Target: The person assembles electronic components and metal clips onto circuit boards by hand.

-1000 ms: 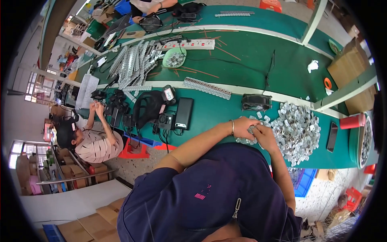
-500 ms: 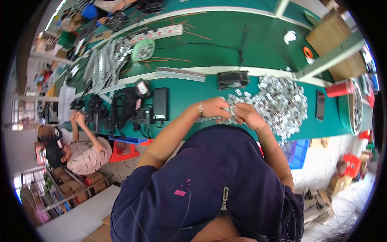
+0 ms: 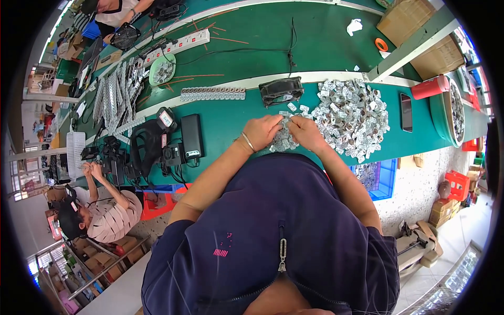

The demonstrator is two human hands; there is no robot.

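My left hand (image 3: 262, 131), with a bracelet at the wrist, is closed at the near side of the green table. Close beside it on the right, my right hand (image 3: 308, 133) is also closed, thumb and fingers pressed together. Whatever is pinched in either hand is too small or hidden to make out. Between and under the fingers lies a small cluster of silvery metal pieces (image 3: 283, 140). To the right spreads a large heap of similar small metal pieces (image 3: 352, 118). A few loose ones lie just beyond my fingertips.
A black fan (image 3: 282, 91) and a row of joined metal pieces (image 3: 212, 94) are beyond my hands. Left are a black box (image 3: 191, 135) and dark gear (image 3: 147, 144); right, a phone (image 3: 406, 112) and a green tub (image 3: 443, 118). A co-worker (image 3: 107, 210) sits at left.
The whole view has shifted, so the table's things appear farther left and higher. My hands stay close together over the small pieces, fingertips slightly farther apart than before.
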